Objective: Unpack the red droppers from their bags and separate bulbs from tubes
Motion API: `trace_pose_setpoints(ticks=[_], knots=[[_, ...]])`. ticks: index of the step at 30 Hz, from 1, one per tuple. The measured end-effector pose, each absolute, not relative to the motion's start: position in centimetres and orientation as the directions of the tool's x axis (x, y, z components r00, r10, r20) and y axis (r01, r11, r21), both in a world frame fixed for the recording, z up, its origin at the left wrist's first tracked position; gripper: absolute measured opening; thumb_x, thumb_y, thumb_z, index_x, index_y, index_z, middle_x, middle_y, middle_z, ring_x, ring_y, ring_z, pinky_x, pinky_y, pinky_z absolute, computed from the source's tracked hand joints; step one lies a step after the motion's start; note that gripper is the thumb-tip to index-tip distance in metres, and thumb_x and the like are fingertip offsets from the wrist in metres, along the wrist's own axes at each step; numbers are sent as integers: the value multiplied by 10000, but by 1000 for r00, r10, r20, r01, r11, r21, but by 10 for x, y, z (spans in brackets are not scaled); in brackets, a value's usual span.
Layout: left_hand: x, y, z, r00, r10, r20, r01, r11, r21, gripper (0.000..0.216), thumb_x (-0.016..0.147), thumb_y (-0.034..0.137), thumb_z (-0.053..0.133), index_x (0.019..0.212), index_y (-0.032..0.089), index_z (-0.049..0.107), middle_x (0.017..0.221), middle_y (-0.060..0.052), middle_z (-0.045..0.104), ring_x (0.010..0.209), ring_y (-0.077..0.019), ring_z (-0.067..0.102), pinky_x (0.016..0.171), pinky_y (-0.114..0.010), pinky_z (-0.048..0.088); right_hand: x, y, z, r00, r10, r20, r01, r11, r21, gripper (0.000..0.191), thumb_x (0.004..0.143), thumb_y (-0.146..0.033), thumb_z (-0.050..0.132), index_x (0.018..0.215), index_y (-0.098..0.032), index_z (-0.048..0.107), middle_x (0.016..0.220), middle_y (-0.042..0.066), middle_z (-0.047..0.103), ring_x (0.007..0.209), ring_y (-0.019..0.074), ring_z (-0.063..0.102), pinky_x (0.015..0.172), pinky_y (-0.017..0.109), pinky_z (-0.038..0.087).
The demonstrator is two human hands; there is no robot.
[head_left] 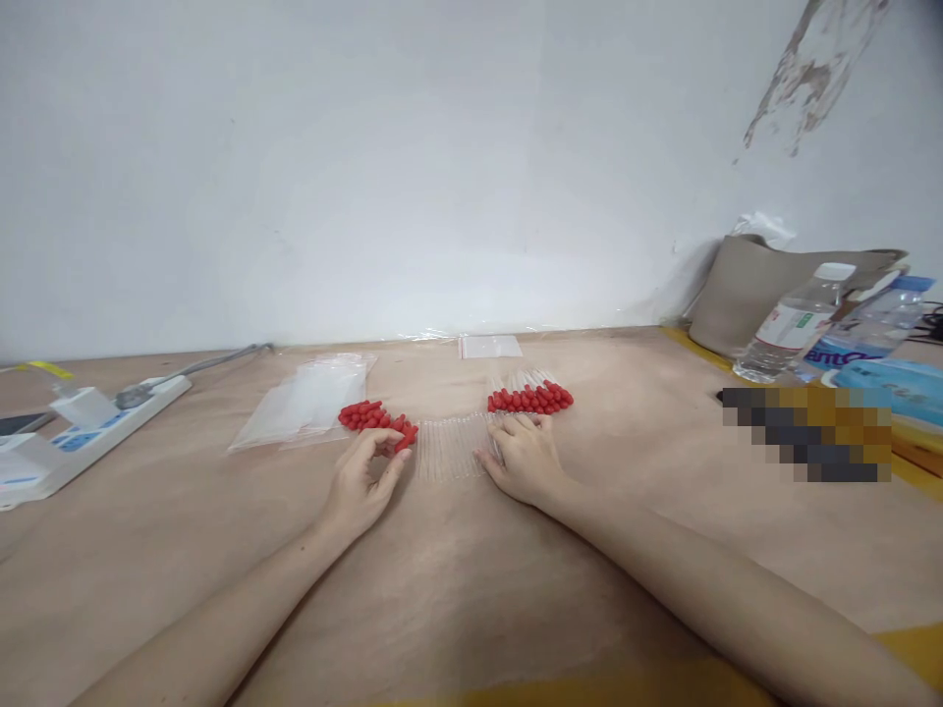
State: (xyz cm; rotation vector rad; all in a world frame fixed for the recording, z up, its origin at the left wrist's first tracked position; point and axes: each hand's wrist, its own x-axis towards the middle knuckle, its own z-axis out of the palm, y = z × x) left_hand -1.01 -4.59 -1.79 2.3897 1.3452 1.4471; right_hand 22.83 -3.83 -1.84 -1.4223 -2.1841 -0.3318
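A row of clear plastic tubes (pixel 451 444) lies flat on the table between my hands. My left hand (pixel 366 480) is curled, its fingertips pinching at small red caps (pixel 375 416) heaped at the row's left end. My right hand (pixel 522 458) rests palm down on the right end of the row, fingers pressed on the tubes. Just beyond it lies a bundle of red-capped tubes (pixel 530 397).
A stack of clear zip bags (pixel 305 403) lies at left and one small bag (pixel 490 346) by the wall. A white power strip (pixel 81 432) sits far left. Water bottles (pixel 796 322), a grey bag (pixel 744 285) and a blue pack (pixel 895 385) stand at right.
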Motion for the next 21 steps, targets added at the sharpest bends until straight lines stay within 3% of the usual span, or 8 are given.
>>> trace_pose_setpoints(ticks=[4,8,11,15,18,21], knots=[[-7,-50,-15,223,685,693,673,-623,398,131,799,247,538,908,179,512,825,-18,574,752,-135,548,708,-281,450,229,-41,-13,-289,784,550,899,419,-125,359,819,-472,439,902,-170,615,865,79,615,849,200,493,773,371,226],[13,-53,-11,323,660,679,660,-671,338,137,784,271,569,875,178,527,806,-19,591,773,-152,543,723,-299,422,231,-45,0,-258,790,555,829,477,-293,304,839,-424,441,976,-216,615,837,45,622,821,170,499,745,341,240],[37,-52,-10,391,621,680,628,-720,296,137,787,302,568,837,180,529,785,-12,600,760,-152,541,718,-301,399,236,-48,8,-378,762,525,696,608,-382,323,825,-418,482,1074,-238,580,914,40,632,857,161,500,751,323,257],[67,-49,-9,428,591,684,571,-763,303,129,806,310,542,799,182,523,763,-1,607,747,-144,542,729,-298,384,257,-46,10,-513,683,520,596,719,-356,241,828,-328,507,1030,-260,618,931,41,644,870,162,502,791,341,257],[78,-49,-9,436,602,669,571,-759,311,132,812,317,530,849,190,527,831,-12,620,820,-161,539,777,-319,373,282,-42,7,-509,704,496,628,697,-346,182,804,-315,535,926,-271,664,786,14,661,806,154,520,825,357,259],[80,-45,-6,431,626,650,636,-722,274,194,776,345,566,895,194,535,913,-33,612,904,-198,514,802,-351,356,310,-34,-1,-302,840,451,751,501,-430,186,775,-326,537,885,-276,678,767,-5,670,757,150,552,835,350,290]])
